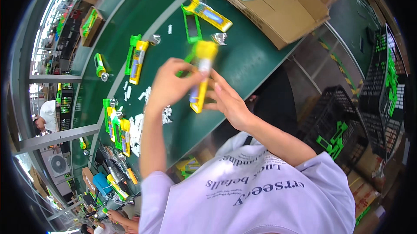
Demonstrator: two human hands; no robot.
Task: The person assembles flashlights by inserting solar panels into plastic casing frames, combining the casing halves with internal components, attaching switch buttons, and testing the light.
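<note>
In front of me, above the green table, a long yellow plastic casing (199, 99) with a bluish-purple cylinder inside is held upright and slightly tilted, its top smeared by motion. My left hand (171, 82) is closed with its fingertips at the casing's middle, where a small whitish patch shows. My right hand (230, 103) grips the casing's lower part from the right. Behind the casing lies a green plastic frame (192, 28), next to another yellow casing (210, 16) and a silver reflector cup (220, 38). Part of a green piece shows beside my left fingers.
A cardboard box (278, 21) with white strips inside stands at the far right of the table. More yellow casings (138, 62) and green frames lie to the left, near scattered white pieces (136, 130). Black crates (336, 121) with green parts stand on the right.
</note>
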